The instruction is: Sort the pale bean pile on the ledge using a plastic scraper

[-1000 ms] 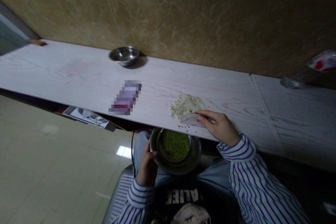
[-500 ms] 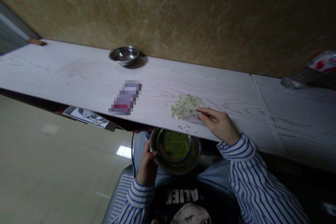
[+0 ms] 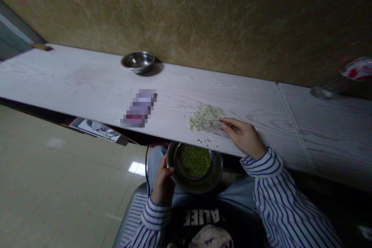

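My left hand (image 3: 163,184) is closed on the rim of a steel bowl (image 3: 172,159) resting on my lap, tucked below the table's front edge. Inside the bowl lies a heap of green mung beans (image 3: 195,161). On the table a flat pile of white grains like rice (image 3: 205,115), dotted with green beans, is spread out. At that pile's right edge is my right hand (image 3: 242,135), thumb and forefinger pinched together. What sits between those fingertips, if anything, is too small to make out. A few loose beans (image 3: 203,140) lie between pile and table edge.
An upright steel bowl (image 3: 138,62) stands by the wall. Left of the pile lies a phone-shaped, pixelated object (image 3: 141,107) on the white table (image 3: 174,85). A clear bottle (image 3: 322,92) with a red-and-white label is at the far right. Below the table is an open drawer (image 3: 95,128).
My right hand has shifted very slightly to the right at the edge of the pile. My left hand and the bowl are practically still.
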A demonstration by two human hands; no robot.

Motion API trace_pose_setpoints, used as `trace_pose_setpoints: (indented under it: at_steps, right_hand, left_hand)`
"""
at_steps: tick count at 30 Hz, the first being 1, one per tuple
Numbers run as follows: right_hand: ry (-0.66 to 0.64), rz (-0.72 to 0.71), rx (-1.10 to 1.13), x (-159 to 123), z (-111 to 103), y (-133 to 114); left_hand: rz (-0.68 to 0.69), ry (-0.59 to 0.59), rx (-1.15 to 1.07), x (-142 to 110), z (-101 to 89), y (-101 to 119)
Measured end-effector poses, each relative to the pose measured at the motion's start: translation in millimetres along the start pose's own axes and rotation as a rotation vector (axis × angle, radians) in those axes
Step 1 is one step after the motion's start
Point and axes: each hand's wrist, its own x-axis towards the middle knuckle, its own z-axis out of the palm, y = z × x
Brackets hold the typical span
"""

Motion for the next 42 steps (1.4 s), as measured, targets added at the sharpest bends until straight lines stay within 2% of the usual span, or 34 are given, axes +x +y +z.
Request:
trace_pose_setpoints:
  at_steps: [11, 23, 33, 42]
  right_hand:
    - [-0.053, -0.017, -0.013, 0.1, 4.2, -3.5]
    - [-0.102, -0.028, -0.022, -2.3, 7.7, -11.6]
    - [-0.052, 0.026, 0.006, 1.7, 3.1, -1.1]
    - [-0.098, -0.013, -0.016, 6.5, 8.9, -12.3]
  left_hand:
    - [0.025, -0.008, 0.035, -0.1, -4.4, -0.5]
    - [0.025, 0.003, 0.022, -2.5, -0.5, 1.2]
    - [0.034, 0.005, 0.060, -4.6, 1.5, 3.3]
    - [0.033, 0.016, 0.045, -6.6, 4.0, 4.8]
